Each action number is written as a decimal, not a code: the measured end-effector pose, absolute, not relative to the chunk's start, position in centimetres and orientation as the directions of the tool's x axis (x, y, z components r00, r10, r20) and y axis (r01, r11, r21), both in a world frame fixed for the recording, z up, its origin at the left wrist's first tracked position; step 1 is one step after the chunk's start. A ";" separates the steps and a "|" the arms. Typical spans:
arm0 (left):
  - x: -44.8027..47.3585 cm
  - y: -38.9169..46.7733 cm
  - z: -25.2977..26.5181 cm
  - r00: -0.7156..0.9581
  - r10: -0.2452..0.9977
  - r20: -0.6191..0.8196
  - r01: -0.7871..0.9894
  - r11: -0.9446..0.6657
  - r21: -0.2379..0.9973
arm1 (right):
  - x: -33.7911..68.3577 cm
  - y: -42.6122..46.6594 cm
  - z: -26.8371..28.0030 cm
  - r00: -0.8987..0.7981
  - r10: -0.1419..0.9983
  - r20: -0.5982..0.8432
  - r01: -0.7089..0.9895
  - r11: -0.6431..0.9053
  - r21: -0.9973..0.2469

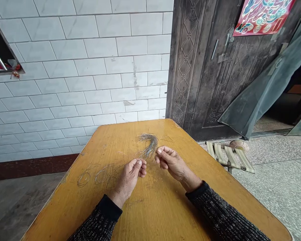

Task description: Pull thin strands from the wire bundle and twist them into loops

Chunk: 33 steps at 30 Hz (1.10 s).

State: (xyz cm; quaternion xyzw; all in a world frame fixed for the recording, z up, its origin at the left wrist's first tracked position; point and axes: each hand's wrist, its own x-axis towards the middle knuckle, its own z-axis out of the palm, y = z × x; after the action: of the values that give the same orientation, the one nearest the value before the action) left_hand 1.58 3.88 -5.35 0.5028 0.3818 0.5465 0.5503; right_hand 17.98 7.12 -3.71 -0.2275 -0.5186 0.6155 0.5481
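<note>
My left hand (130, 179) is closed in a pinch over the middle of the table, with a fine strand of thin wire showing at its fingertips. To its right, my right hand (172, 163) is also pinched, thumb against forefinger; what lies between those fingers is too fine to make out. Just beyond both hands lies a curved bundle of thin silvery wires (150, 146), its ends loose and frayed. Left of my left hand, several thin wire loops, among them a wire loop (83, 179), lie in a row on the wood.
The yellow wooden table (165, 214) reaches to a white tiled wall (72, 67). A dark carved door (203, 83) stands behind on the right, beside a grey curtain (263, 87). A low strap-seat stool (229, 157) and a ball (239, 145) are right of the table.
</note>
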 end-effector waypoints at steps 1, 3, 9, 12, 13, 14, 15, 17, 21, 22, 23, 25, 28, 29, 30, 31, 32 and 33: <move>1.6 3.8 -5.3 0.127 0.984 0.122 -0.257 -0.086 0.963 | 17.9 7.0 -3.7 -0.292 0.909 0.298 -0.428 0.154 -0.890; 1.7 3.7 -5.1 0.144 0.984 0.101 -0.374 -0.040 0.926 | 17.5 6.7 -3.8 -0.262 0.919 0.296 -0.431 0.163 -0.888; 2.2 3.5 -5.2 0.150 0.986 0.067 -0.617 0.040 0.786 | 15.9 5.9 -4.3 -0.294 0.936 0.196 -0.498 0.025 -0.867; 2.3 3.5 -5.3 0.143 0.988 0.064 -0.644 0.043 0.764 | 15.7 5.7 -4.4 -0.320 0.929 0.184 -0.573 -0.036 -0.818; 2.3 3.5 -5.4 0.144 0.988 0.062 -0.645 0.047 0.763 | 15.8 5.7 -4.3 -0.319 0.929 0.188 -0.597 -0.043 -0.801; 2.3 3.5 -5.4 0.149 0.987 0.058 -0.641 0.052 0.766 | 15.8 5.7 -4.3 -0.313 0.930 0.193 -0.617 -0.044 -0.785; 2.3 3.5 -5.4 0.153 0.987 0.052 -0.633 0.058 0.772 | 15.9 5.7 -4.2 -0.301 0.933 0.197 -0.633 -0.041 -0.773; 2.3 3.5 -5.4 0.153 0.987 0.038 -0.617 0.066 0.785 | 16.1 5.7 -3.9 -0.280 0.940 0.194 -0.645 -0.035 -0.763; 2.2 3.5 -5.3 0.143 0.989 0.033 -0.613 0.062 0.788 | 16.3 5.6 -3.5 -0.314 0.934 0.171 -0.630 -0.070 -0.773; 2.2 3.5 -5.2 0.143 0.989 0.035 -0.614 0.061 0.787 | 16.3 5.6 -3.5 -0.330 0.929 0.169 -0.627 -0.082 -0.775; 2.0 3.6 -5.2 0.143 0.989 0.038 -0.616 0.059 0.785 | 16.3 5.6 -3.5 -0.348 0.922 0.170 -0.624 -0.093 -0.776; 1.8 3.7 -5.2 0.145 0.988 0.050 -0.617 0.051 0.785 | 16.4 5.6 -3.6 -0.389 0.903 0.181 -0.615 -0.108 -0.781; 1.6 3.8 -5.2 0.150 0.986 0.070 -0.595 0.033 0.803 | 16.7 5.7 -3.8 -0.450 0.875 0.179 -0.581 -0.135 -0.803; 1.5 3.8 -5.2 0.152 0.986 0.072 -0.577 0.029 0.816 | 16.9 5.8 -3.8 -0.464 0.869 0.171 -0.568 -0.144 -0.810; 1.5 3.8 -5.2 0.153 0.986 0.072 -0.556 0.026 0.831 | 17.0 5.9 -3.8 -0.470 0.868 0.163 -0.559 -0.149 -0.816; 1.6 3.7 -5.1 0.153 0.986 0.070 -0.537 0.023 0.843 | 17.1 5.9 -3.8 -0.469 0.869 0.157 -0.552 -0.151 -0.820; 1.6 3.7 -5.1 0.151 0.986 0.070 -0.521 0.019 0.853 | 17.2 6.0 -3.8 -0.463 0.873 0.153 -0.549 -0.147 -0.823; 1.6 3.7 -5.1 0.148 0.986 0.072 -0.509 0.013 0.861 | 17.3 6.1 -3.8 -0.453 0.878 0.154 -0.545 -0.137 -0.827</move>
State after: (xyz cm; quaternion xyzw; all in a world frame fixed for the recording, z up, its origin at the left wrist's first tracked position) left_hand 1.62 3.67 -5.08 0.3971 0.3008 0.5793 0.6451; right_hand 17.26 6.05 -3.81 -0.1889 -0.4402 0.7299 0.4875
